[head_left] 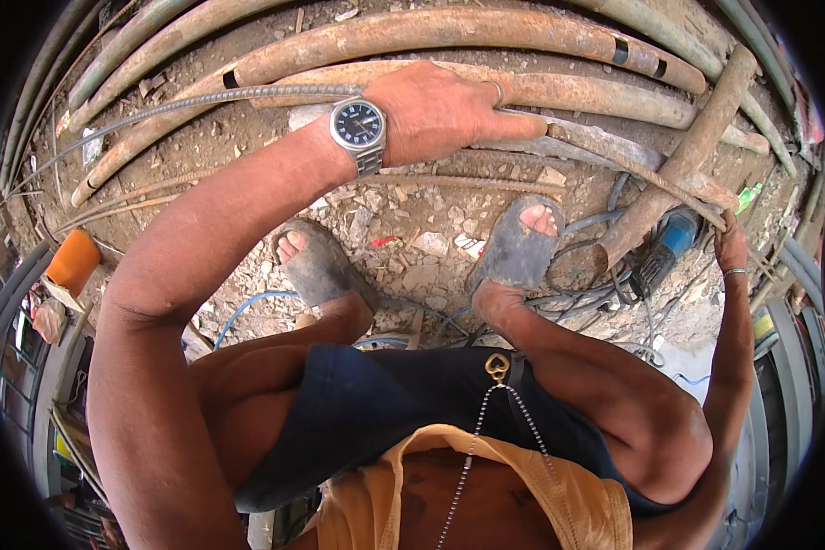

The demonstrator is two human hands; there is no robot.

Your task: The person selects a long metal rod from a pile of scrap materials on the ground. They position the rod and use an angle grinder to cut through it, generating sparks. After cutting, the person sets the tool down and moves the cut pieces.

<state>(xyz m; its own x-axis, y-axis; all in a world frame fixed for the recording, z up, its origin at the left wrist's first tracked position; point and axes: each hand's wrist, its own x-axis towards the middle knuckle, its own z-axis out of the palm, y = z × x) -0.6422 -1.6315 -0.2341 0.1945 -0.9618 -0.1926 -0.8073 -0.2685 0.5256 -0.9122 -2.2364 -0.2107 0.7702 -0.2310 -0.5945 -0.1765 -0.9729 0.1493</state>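
My left hand [431, 115], with a steel wristwatch [357, 126] at its wrist, is closed over a ribbed steel bar [247, 93] that runs off to the left. Its index finger points right, along a rusty length of bar [628, 163]. At the far right my right hand [731, 246] is closed around the end of that rusty length. Whether both lengths are one bar is hidden under my left hand. A short rusty pipe [678, 156] lies slanted across other pipes, below the bar near my right hand.
Long rusty pipes [449, 37] lie across the ground ahead. A blue and black power tool [667, 249] rests near my right hand, among grey cables [577, 302]. Rubble [422, 247] surrounds my sandalled feet [325, 261]. An orange object [73, 261] is at the left.
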